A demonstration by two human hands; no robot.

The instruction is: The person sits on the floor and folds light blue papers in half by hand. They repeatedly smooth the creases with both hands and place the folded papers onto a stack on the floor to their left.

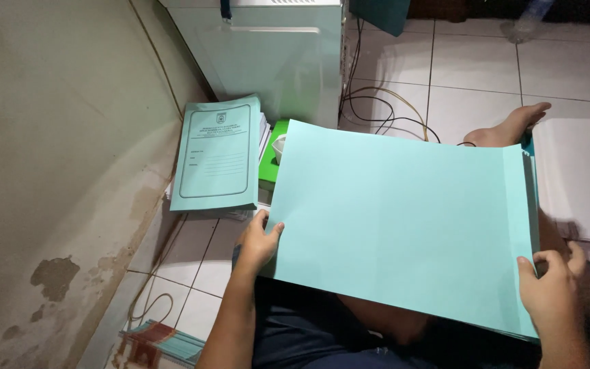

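Both hands hold a large pale green sheet [404,219] flat across the lap.

The left hand [259,240] pinches the sheet's left edge near its lower corner, thumb on top; the right hand [556,279] grips the lower right corner, thumb over the edge and fingers underneath. The sheet looks blank and unfolded but for a faint upright crease near its right side, so any folding or binding seems barely begun. Left of the sheet, a stack of finished green booklets [218,154] with printed covers lies on the tiled floor [479,68] against the wall. Just behind the sheet's top left corner sits a bright green object [272,164], partly hidden. Right of the sheet rests a pile of white paper [582,184], and beyond its top edge a bare foot [510,126] and loose cables [384,109].
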